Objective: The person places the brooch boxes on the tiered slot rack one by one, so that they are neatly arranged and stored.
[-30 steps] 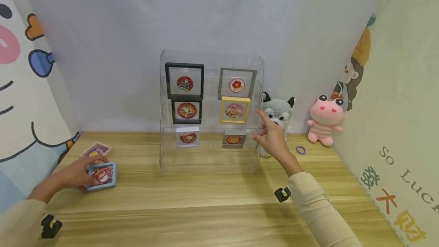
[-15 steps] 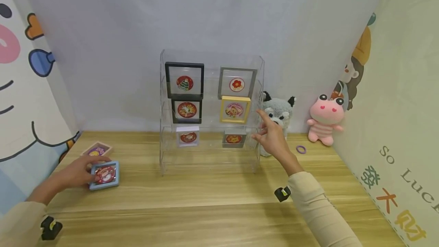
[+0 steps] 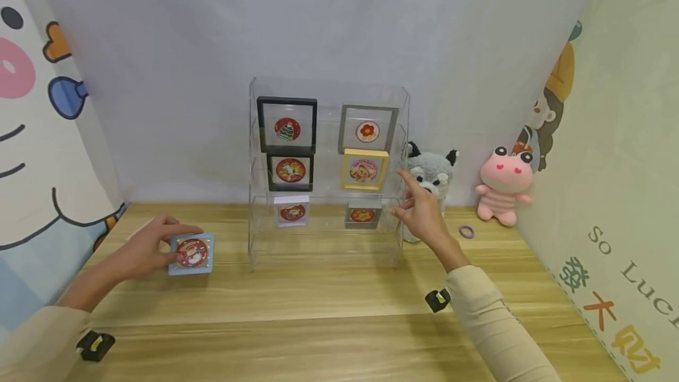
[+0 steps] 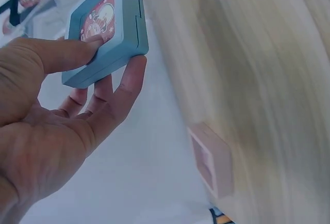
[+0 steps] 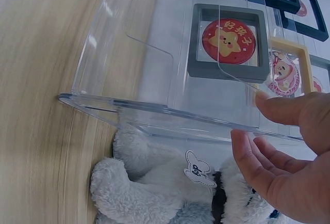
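Note:
My left hand (image 3: 145,246) holds a small light-blue display frame (image 3: 204,264) above the left part of the table, thumb on its front and fingertips behind. In the left wrist view, a round red badge (image 4: 98,20) shows inside the frame. A clear acrylic display rack (image 3: 325,258) stands upright in the middle, bearing several framed badges in rows. My right hand (image 3: 422,212) grips the rack's right side edge, with the thumb on the inner side and the fingers outside. Nearest to it are a yellow frame (image 3: 344,171) and a grey frame (image 5: 201,70).
A pale pink frame (image 4: 223,170) lies on the wooden table (image 3: 297,341), hidden behind my left hand in the head view. Beside the rack sits a grey plush dog (image 3: 432,164). Farther right are a purple ring (image 3: 467,231) and a pink plush toy (image 3: 504,184).
My left hand has lifted the blue frame and carried it right and away from me, now facing the camera more squarely. My right hand has stayed at the rack's side.

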Available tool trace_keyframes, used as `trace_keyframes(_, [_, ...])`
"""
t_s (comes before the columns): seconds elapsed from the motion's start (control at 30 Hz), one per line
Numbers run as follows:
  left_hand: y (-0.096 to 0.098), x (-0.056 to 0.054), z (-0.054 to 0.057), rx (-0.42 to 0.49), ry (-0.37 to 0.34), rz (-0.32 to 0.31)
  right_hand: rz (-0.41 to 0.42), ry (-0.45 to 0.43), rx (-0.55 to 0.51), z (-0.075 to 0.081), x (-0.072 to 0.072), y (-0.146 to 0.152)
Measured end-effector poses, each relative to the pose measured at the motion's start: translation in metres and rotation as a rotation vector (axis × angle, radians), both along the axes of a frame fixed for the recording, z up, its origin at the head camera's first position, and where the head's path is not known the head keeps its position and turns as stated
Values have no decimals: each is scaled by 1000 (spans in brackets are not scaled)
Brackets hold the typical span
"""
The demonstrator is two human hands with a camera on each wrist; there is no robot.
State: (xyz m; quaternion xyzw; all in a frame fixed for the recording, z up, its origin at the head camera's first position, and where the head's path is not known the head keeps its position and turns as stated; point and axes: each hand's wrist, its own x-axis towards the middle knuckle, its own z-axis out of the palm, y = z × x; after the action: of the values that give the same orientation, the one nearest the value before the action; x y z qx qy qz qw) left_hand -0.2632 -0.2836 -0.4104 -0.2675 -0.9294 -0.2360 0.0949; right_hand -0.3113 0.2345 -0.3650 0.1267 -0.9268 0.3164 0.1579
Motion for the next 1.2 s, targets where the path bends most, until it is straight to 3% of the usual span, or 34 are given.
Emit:
trace_keyframes(0.1, [13,3,11,-1,49,-14,-3,-1,2,0,0,1])
trace_keyframes(0.3, [40,10,30,54,27,-63,-10,13,9,-2,-1,2])
trace_keyframes(0.47, [61,9,37,89,17,-113,-8,8,9,-1,-1,2])
trace_keyframes(0.57, [75,6,39,115,-31,-130,-5,7,8,-1,-1,2])
trace_keyframes(0.73, [99,0,35,158,-58,-163,-4,7,8,-1,0,1])
trace_keyframes(1.2, [145,-21,9,119,68,-206,-5,11,-2,-2,0,0])
